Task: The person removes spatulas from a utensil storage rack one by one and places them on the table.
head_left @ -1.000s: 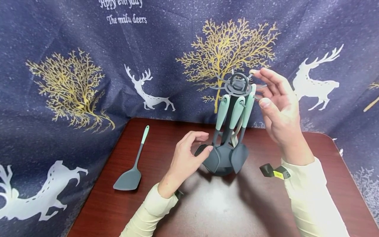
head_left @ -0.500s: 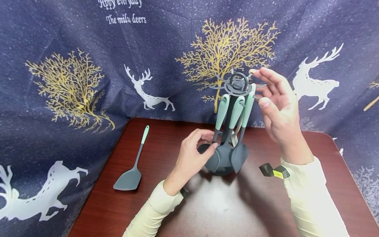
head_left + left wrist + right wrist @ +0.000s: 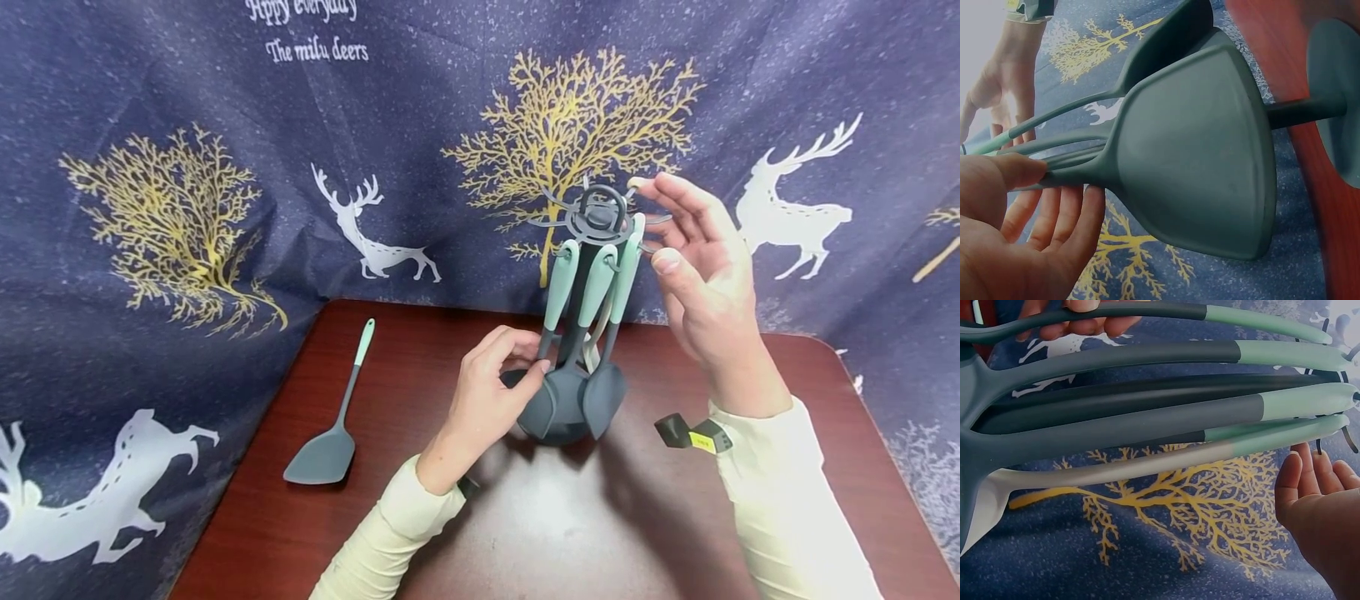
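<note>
Navy fabric backdrop (image 3: 420,125) across the whole far side, printed with three white deer (image 3: 795,212), two full gold trees (image 3: 551,142) plus part of another at the right edge, and two lines of white lettering (image 3: 318,52). In front, one reddish-brown wood-grain table (image 3: 600,533). Reaching over it, two cream sleeves (image 3: 772,492). Standing upright on the table, right of centre, one dark grey utensil rack (image 3: 600,221) with central pole (image 3: 1147,394), round base (image 3: 1338,75) and thin curved hooks (image 3: 551,222) spread in a ring. Hanging around the pole, at least five utensils: four dark grey tools (image 3: 606,400) with tapered mint-green handles, and one cream tool (image 3: 1172,458) with the same mint end, partly hidden in the head view. Lying well apart, toward the table's left, one dark grey spatula (image 3: 322,457) with broad blade, slim neck and mint-green handle. Two bare hands. Left hand (image 3: 483,392): closed in a pinch on the neck of one broad-bladed grey tool (image 3: 1191,156), low on the rack, thumb opposite fingers. Right hand (image 3: 705,275): raised beside the rack's top, with fingers loosely bent and spread, thumb well apart from index; fingertips at the hook ends, actual touch hard to tell.
</note>
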